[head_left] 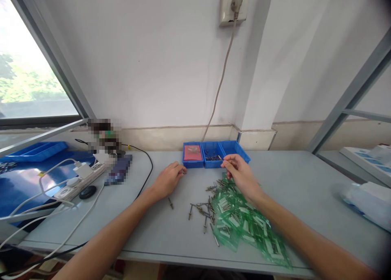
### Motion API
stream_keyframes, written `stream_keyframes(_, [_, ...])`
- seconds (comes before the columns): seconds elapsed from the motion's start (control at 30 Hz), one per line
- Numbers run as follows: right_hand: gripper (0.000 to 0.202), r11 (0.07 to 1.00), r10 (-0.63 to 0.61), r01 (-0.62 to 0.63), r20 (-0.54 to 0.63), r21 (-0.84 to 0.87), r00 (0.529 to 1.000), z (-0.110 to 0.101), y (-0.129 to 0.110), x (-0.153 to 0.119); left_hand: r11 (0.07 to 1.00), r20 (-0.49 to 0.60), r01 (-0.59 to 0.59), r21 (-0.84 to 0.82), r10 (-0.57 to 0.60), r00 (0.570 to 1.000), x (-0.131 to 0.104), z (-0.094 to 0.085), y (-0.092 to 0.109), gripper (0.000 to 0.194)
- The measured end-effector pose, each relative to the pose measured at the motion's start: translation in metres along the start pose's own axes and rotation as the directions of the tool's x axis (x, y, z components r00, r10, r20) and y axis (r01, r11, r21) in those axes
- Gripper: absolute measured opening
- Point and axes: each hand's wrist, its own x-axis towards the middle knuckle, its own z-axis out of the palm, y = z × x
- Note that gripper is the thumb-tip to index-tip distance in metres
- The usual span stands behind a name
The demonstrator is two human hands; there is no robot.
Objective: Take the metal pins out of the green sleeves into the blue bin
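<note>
My left hand [168,178] rests low over the grey table, fingers curled together, with a small metal tip showing at the fingertips. My right hand [238,172] pinches a small thin piece in front of the blue bins; it is too small to name. Beneath and in front of my right hand lies a pile of green plastic packets [244,221] with metal pieces inside. Loose metal rivets [205,208] are scattered at the pile's left side. A single rivet [170,203] lies apart, nearer my left forearm.
Three joined blue bins [203,164] stand by the wall; the left holds a red packet [192,152], the middle small dark parts. Power strips [76,182], cables and a black disc [87,192] lie left. A plastic-wrapped bundle [368,202] lies right.
</note>
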Motion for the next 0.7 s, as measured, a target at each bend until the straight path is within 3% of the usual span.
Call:
stream_keyframes(0.23, [0.027, 0.992, -0.034, 0.032, -0.016, -0.121, 0.999, -0.001, 0.003, 0.005, 0.989, -0.01, -0.121, -0.08, 0.12, 0.993, -0.001, 0.002, 0.008, 0.014])
stream_keyframes(0.37, [0.039, 0.993, -0.039, 0.041, 0.022, -0.111, 0.999, -0.001, 0.006, 0.008, 0.972, -0.023, -0.188, -0.14, 0.187, 0.982, -0.003, 0.0, 0.018, 0.015])
stream_keyframes(0.5, [0.045, 0.973, -0.075, 0.077, 0.015, -0.217, 0.997, -0.003, 0.006, 0.01, 0.967, -0.039, -0.164, -0.195, 0.159, 0.987, -0.005, -0.001, 0.027, 0.016])
stream_keyframes(0.6, [0.028, 0.926, -0.123, 0.17, 0.155, -0.338, 0.98, -0.001, 0.001, 0.004, 0.964, -0.026, -0.116, -0.238, 0.113, 0.993, -0.005, 0.002, 0.031, 0.015])
stream_keyframes(0.7, [0.021, 0.862, -0.157, 0.313, 0.378, -0.399, 0.912, 0.005, -0.003, -0.006, 0.955, 0.001, -0.073, -0.286, 0.076, 0.997, -0.006, 0.006, 0.035, 0.015])
